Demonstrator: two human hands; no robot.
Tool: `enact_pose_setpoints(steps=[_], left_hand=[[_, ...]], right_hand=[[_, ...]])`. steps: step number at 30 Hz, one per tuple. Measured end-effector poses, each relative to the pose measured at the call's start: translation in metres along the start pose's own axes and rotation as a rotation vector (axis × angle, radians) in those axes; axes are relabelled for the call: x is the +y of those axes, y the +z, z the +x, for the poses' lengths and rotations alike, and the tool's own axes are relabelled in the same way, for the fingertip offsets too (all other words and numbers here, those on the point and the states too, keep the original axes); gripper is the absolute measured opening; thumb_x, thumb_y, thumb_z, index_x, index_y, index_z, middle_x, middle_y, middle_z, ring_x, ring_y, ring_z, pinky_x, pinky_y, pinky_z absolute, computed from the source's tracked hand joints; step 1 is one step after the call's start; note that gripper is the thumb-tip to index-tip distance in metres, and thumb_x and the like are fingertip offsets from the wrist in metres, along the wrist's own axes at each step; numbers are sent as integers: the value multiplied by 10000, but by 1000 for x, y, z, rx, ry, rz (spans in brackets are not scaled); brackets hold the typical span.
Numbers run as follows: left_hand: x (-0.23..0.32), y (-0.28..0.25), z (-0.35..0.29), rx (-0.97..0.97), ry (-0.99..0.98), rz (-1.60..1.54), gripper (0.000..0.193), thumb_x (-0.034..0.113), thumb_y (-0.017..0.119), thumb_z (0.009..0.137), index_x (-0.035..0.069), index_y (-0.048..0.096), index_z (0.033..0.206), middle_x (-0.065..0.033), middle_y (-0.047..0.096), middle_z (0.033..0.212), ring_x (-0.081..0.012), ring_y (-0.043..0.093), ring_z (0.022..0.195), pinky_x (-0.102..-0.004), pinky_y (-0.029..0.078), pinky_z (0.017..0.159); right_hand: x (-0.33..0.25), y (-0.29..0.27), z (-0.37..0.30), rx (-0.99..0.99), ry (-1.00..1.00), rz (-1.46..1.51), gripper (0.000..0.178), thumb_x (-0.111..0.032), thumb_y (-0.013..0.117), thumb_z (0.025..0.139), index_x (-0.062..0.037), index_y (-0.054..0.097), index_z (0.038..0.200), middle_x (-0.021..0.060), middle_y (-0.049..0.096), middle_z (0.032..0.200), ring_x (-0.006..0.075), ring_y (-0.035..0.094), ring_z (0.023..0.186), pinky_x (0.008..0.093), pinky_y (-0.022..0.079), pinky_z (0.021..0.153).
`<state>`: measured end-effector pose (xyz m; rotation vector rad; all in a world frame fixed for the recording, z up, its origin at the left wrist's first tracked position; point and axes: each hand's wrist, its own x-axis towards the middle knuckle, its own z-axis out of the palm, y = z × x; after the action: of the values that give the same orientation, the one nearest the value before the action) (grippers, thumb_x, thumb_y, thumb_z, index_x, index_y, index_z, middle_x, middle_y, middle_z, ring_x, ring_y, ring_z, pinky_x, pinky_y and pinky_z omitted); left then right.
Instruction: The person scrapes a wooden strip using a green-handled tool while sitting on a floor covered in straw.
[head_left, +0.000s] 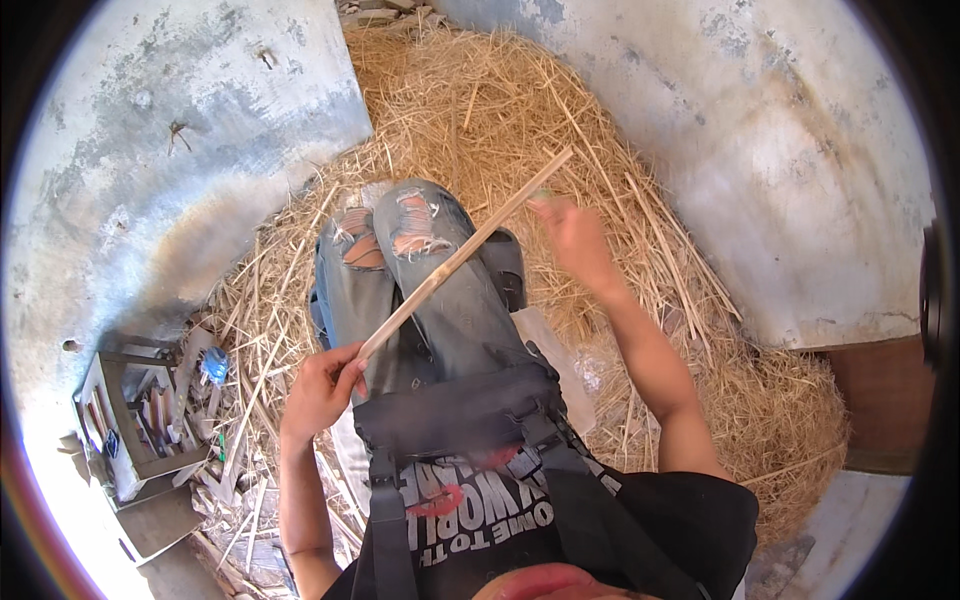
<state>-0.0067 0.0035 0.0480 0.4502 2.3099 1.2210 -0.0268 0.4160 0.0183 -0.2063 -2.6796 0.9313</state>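
A long split bamboo strip (455, 262) slants across above my thighs, its far end up to the right over the straw-like shavings. My left hand (325, 388) is closed round its near, lower end. Close beside the far end is my right hand (578, 240), blurred, with its fingers curled in. A small greenish patch shows at those fingertips, but I cannot make out what it is. Beneath the strip are my legs in torn grey jeans (440, 300).
A big heap of pale shavings (480, 90) spreads ahead and to the right. Weathered sheet panels (200, 110) flank it, one more (780, 170) at the right. At left stands a small wooden crate (150, 465) holding several sticks and tools, near a blue crumpled thing (214, 365).
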Motion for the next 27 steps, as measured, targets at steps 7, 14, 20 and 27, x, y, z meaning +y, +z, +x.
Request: enact_pose_setpoints(steps=[7,14,20,27], left_hand=[[-8,-6,-25,134,16,33,296,75,675,994,-29,716,1269,-74,692,657,-74,627,595,-265,485,573],[6,3,-19,198,67,98,301,39,691,973,1,727,1270,-132,727,707,-119,701,638,-261,532,606],[-8,-9,-40,200,5,78,291,43,694,977,-18,724,1260,-152,733,733,-116,710,662,-265,549,623],[-25,6,-34,294,118,113,278,26,735,942,-2,752,1217,-128,641,671,-130,568,553,-318,448,541]], right_hand=[[55,-1,27,3,164,-143,662,-560,429,1088,21,743,1045,263,676,743,430,685,697,513,526,665],[-40,27,-36,-159,-64,-42,646,-594,444,1066,-5,690,968,274,659,726,496,658,716,572,515,691],[25,-7,21,37,316,-46,790,-660,343,1066,32,723,1023,277,687,777,471,675,792,561,506,747],[-63,20,-37,-308,11,-100,674,-588,420,1075,25,699,1087,277,709,849,459,699,875,553,534,781]])
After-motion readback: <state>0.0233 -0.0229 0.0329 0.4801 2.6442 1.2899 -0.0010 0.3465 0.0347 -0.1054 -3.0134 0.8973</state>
